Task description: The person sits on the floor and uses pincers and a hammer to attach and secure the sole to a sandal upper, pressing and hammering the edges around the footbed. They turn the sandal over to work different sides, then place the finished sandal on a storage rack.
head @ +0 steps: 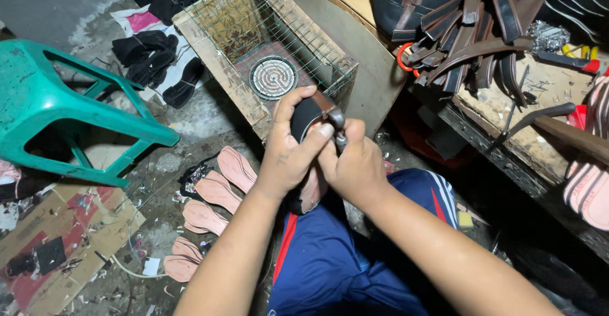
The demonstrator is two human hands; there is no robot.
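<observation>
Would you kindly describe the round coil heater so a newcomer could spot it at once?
Start at the wire-mesh wooden box standing on the floor just above the left hand and right hand. On its floor lies the round coil heater, a grey disc with concentric spiral grooves, the only circular thing there.

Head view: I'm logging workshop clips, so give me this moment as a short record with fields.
Left hand: left hand grips a sandal by its black strap
Right hand: right hand pinches the same sandal from the other side
Position: held above the person's lap, blue shorts
Behind hands: wire-mesh box with a round coil heater
Floor: row of pink insoles, green plastic stool tipped over
Bench: brown and black straps piled
</observation>
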